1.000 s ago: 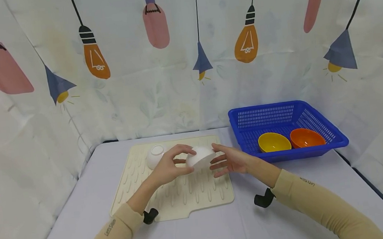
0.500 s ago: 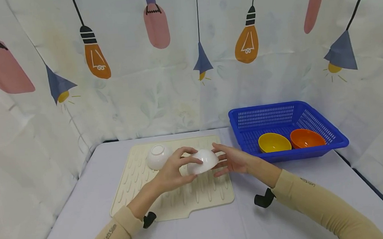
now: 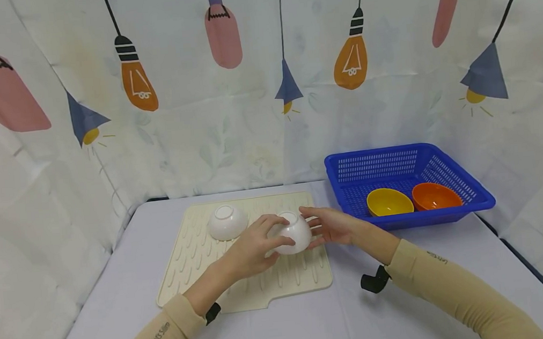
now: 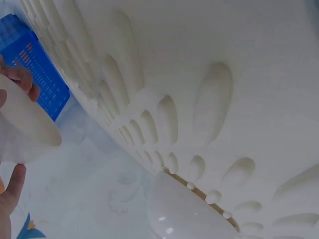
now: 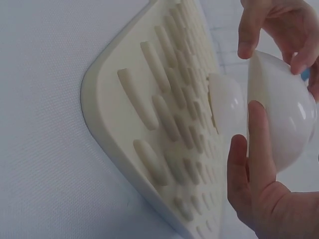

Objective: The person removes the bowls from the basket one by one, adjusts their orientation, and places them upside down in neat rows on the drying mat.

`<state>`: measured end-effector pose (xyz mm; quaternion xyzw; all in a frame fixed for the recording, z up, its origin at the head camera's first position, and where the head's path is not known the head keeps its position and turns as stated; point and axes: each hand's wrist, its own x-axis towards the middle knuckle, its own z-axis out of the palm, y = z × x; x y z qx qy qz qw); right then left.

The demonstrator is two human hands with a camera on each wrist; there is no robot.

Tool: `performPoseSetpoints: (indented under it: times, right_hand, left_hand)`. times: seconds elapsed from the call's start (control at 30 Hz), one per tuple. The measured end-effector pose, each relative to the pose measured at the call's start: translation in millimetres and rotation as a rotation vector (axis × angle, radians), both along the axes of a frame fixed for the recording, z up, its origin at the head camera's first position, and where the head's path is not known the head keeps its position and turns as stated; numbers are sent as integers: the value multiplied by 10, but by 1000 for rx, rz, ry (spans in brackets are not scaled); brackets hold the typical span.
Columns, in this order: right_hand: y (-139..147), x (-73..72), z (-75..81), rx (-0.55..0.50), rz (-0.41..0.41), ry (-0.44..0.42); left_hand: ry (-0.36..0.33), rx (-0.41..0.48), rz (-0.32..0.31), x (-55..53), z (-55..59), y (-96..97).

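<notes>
A white bowl point(image 3: 299, 235), held upside down over the cream drying mat point(image 3: 281, 284), has its foot ring facing up. My left hand point(image 3: 253, 251) grips it from the left, thumb and fingers against its outer wall. My right hand point(image 3: 333, 226) is at the bowl's other side, fingers extended. In the right wrist view the bowl's rim point(image 5: 254, 82) stands clear of the mat, and fingers point(image 5: 261, 137) of my right hand lie right along the rim. Another white bowl point(image 3: 226, 223) sits inverted on the mat behind my left hand.
At the back right stands a blue perforated basket point(image 3: 377, 160) with a yellow bowl point(image 3: 389, 202) and an orange bowl point(image 3: 435, 196) inside. Raised ridges point(image 5: 137, 99) cover the mat. A white cloth point(image 3: 310, 330) covers the table, and a patterned curtain point(image 3: 177, 140) hangs behind it.
The white bowl has turned from tilted sideways to upside down and moved slightly right and toward me with my left hand. My right hand has barely moved.
</notes>
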<state>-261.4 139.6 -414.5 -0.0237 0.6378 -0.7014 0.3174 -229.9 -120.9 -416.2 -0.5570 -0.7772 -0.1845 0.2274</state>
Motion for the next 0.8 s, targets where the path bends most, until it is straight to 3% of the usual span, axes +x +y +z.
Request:
performPoseSetpoints:
  times: [0.43,0.8]
  right_hand:
    - [19,-5,-22,26,35,12]
    - [37,12,6,65,78,48]
  left_hand:
    - [157,-89,34,42,24,45]
    - [160,-166,70,94,9,29]
